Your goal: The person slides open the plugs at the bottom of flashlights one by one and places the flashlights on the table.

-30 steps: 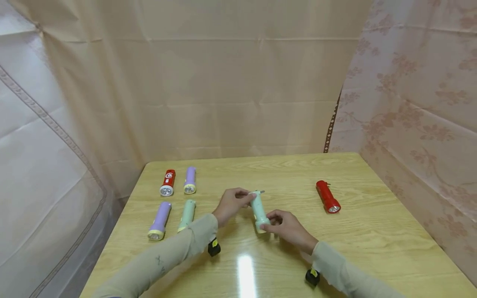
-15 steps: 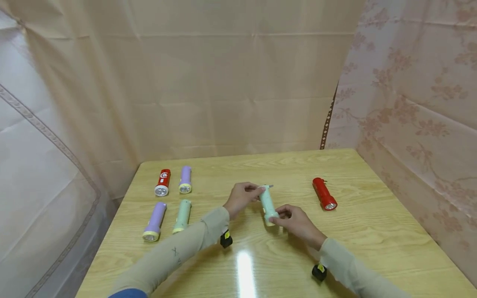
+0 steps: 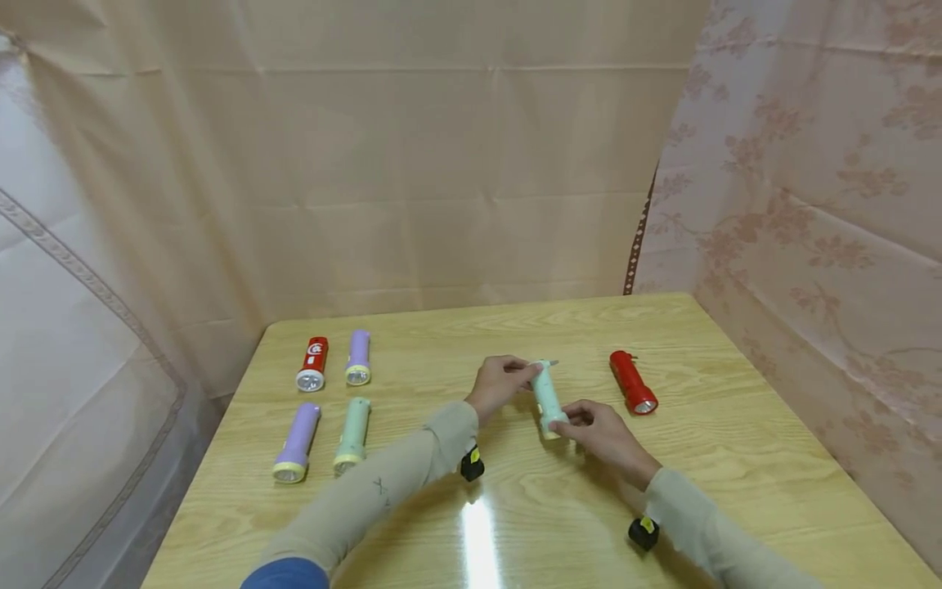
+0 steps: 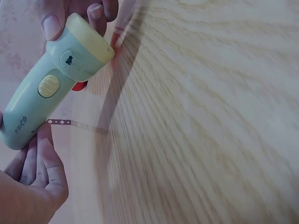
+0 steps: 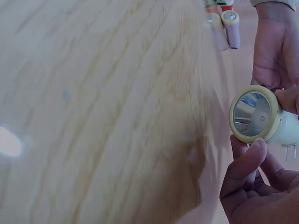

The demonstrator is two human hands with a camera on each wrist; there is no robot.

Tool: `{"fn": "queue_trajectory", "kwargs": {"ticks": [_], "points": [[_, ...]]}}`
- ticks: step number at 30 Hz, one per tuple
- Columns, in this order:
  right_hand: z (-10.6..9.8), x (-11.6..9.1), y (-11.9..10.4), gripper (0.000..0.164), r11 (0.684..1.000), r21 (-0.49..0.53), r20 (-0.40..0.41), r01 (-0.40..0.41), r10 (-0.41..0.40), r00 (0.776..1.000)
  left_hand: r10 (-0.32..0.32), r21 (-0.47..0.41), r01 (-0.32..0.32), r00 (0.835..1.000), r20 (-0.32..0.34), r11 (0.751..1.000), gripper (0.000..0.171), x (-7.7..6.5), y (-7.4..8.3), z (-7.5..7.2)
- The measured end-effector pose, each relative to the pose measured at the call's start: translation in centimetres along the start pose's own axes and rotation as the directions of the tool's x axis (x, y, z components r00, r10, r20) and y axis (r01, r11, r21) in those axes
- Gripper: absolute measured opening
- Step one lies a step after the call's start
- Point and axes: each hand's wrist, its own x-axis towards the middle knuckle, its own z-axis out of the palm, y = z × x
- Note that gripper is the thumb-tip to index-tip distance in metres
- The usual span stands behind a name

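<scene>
Both hands hold a mint-green flashlight [image 3: 548, 396] above the table. My left hand [image 3: 504, 384] pinches its tail end, where metal plug prongs stick out. At the head end, my right hand [image 3: 605, 438] grips the cream-yellow rim between thumb and fingers. A cream slide switch [image 4: 49, 86] and a small dark print show on the body in the left wrist view. The lens and silver reflector [image 5: 252, 115] face the right wrist camera. Nearest to the right hand on the table lies a red flashlight [image 3: 633, 383], lens end toward the person.
On the left of the wooden table [image 3: 441, 343] lie a red-and-white flashlight [image 3: 312, 364], two purple flashlights, one farther back [image 3: 358, 357] and one nearer [image 3: 298, 442], and another mint-green flashlight [image 3: 352, 436], partly behind the left sleeve. Curtains [image 3: 456, 164] hang around the table.
Both hands have carried the mint-green flashlight a little to the right and away from the person, keeping their hold on it. The head view has shifted slightly. The other flashlights stay put on the table.
</scene>
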Motion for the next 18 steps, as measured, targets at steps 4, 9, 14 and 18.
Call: {"fn": "queue_trajectory", "kwargs": {"ticks": [4, 9, 14, 18], "points": [[-0.8, -0.1, 0.3, 0.049, 1.0, -0.008, 0.001, 0.012, -0.012, 1.0, 0.007, -0.02, -0.007, 1.0, 0.002, 1.0, 0.04, 0.5, 0.0, 0.9], [-1.6, 0.0, 0.4, 0.049, 0.999, -0.023, 0.0, 0.023, -0.023, 1.0, 0.005, -0.021, -0.005, 1.0, -0.021, 1.0, 0.039, 1.2, -0.1, 1.7], [-2.2, -0.1, 0.6, 0.053, 0.999, -0.026, -0.024, -0.025, 0.024, 0.999, -0.01, 0.002, 0.01, 0.999, -0.047, 1.0, 0.041, 1.9, -0.4, 2.9], [-2.5, 0.0, 0.9, 0.057, 0.997, -0.055, -0.052, -0.059, 0.056, 0.997, -0.018, -0.001, 0.018, 0.998, -0.063, 1.0, 0.038, 2.4, -0.5, 3.8]]}}
